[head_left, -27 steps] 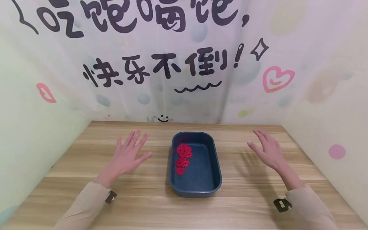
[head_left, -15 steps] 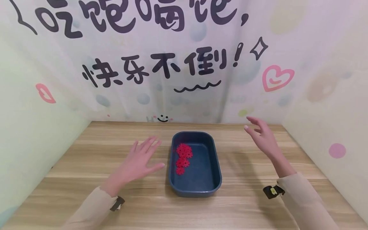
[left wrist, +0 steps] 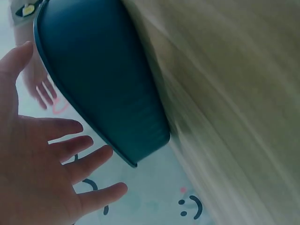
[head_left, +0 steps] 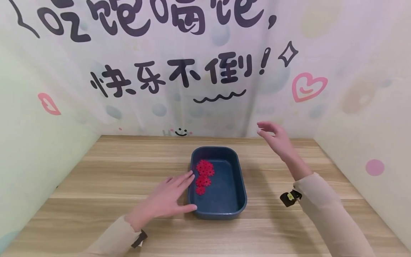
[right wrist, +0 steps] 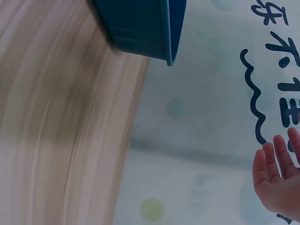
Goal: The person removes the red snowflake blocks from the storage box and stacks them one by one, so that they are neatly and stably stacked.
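A dark blue rectangular tray with deep walls stands on the wooden table. Along the left of its floor lie several red flower-shaped plastic pieces, some overlapping. My left hand is at the tray's left side, fingers extended and thumb apart, fingertips right at the rim in the head view. The left wrist view shows this hand with spread fingers beside the tray's outer wall. My right hand is raised beyond the tray's far right corner, fingers slightly bent, holding nothing.
The wooden table reaches back to a white printed curtain with dark lettering. Pale walls close in the left and right sides. Each wrist carries a small black strap device.
My left hand has moved right, from the open table to the tray's left rim. The right hand has risen and moved left, its fingers bending a little. Tray and red pieces stay put.
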`<state>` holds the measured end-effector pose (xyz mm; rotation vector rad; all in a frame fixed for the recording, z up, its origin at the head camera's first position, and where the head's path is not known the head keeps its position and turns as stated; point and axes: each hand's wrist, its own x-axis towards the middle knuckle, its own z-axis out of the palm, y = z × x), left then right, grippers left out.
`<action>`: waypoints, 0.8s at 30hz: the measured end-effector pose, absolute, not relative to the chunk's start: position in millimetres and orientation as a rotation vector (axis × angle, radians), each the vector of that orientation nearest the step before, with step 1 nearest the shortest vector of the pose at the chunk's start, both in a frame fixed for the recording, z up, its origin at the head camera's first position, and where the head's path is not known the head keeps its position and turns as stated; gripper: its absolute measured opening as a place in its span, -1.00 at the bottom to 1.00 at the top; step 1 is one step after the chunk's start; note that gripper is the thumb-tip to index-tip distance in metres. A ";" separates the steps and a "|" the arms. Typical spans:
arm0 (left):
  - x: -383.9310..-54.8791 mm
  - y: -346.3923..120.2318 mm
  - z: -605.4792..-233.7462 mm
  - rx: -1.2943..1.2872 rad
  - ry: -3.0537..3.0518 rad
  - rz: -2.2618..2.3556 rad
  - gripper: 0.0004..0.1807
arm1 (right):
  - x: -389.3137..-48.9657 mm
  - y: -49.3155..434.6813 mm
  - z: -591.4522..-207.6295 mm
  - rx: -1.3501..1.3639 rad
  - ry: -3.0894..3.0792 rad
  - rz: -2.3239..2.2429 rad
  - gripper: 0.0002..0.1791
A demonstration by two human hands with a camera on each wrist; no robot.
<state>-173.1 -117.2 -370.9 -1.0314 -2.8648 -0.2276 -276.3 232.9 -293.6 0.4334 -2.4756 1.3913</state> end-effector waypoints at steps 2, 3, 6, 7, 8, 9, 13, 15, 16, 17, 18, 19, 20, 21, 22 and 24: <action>-171.2 -116.1 -372.4 -1.051 -2.855 -0.208 -0.02 | -275.0 224.5 -288.4 0.446 -2.490 1.386 -0.58; -170.3 -115.8 -373.1 -1.060 -2.851 -0.196 -0.01 | -276.5 221.5 -287.3 0.454 -2.501 1.382 -0.59; -167.7 -114.8 -374.2 -1.064 -2.859 -0.186 -0.01 | -280.8 210.9 -283.9 0.471 -2.536 1.345 -0.60; -166.9 -114.4 -374.5 -1.063 -2.861 -0.185 -0.01 | -285.3 208.8 -285.1 0.480 -2.548 1.324 -0.61; -166.3 -114.1 -374.9 -1.060 -2.865 -0.185 -0.02 | -290.3 207.1 -286.7 0.486 -2.562 1.309 -0.61; -165.5 -113.8 -374.9 -1.061 -2.867 -0.191 -0.03 | -291.8 203.2 -285.5 0.493 -2.576 1.294 -0.61; -163.4 -113.3 -375.2 -1.059 -2.875 -0.197 -0.07 | -296.7 185.4 -279.1 0.543 -2.641 1.242 -0.62; -162.7 -113.2 -375.6 -1.058 -2.878 -0.200 -0.07 | -299.3 176.6 -276.3 0.577 -2.674 1.235 -0.61; -162.6 -113.2 -375.7 -1.057 -2.878 -0.204 -0.07 | -300.7 172.2 -274.8 0.601 -2.686 1.244 -0.62; -162.5 -113.1 -375.9 -1.056 -2.876 -0.209 -0.07 | -302.8 168.2 -274.1 0.626 -2.697 1.256 -0.62; -162.5 -113.1 -376.1 -1.053 -2.874 -0.212 -0.07 | -304.6 164.2 -273.4 0.651 -2.706 1.261 -0.63; -162.6 -113.0 -376.2 -1.049 -2.871 -0.211 -0.07 | -306.3 160.3 -273.1 0.678 -2.715 1.272 -0.64; -162.6 -112.9 -376.3 -1.046 -2.869 -0.211 -0.07 | -308.1 156.7 -273.5 0.710 -2.723 1.286 -0.65; -162.7 -112.8 -376.4 -1.043 -2.866 -0.211 -0.06 | -309.5 153.2 -274.2 0.743 -2.732 1.294 -0.66; -162.8 -112.7 -376.6 -1.041 -2.864 -0.207 -0.06 | -310.8 149.5 -275.4 0.776 -2.743 1.302 -0.66; -162.7 -112.4 -376.7 -1.035 -2.863 -0.203 -0.05 | -311.8 142.0 -278.8 0.827 -2.781 1.315 -0.67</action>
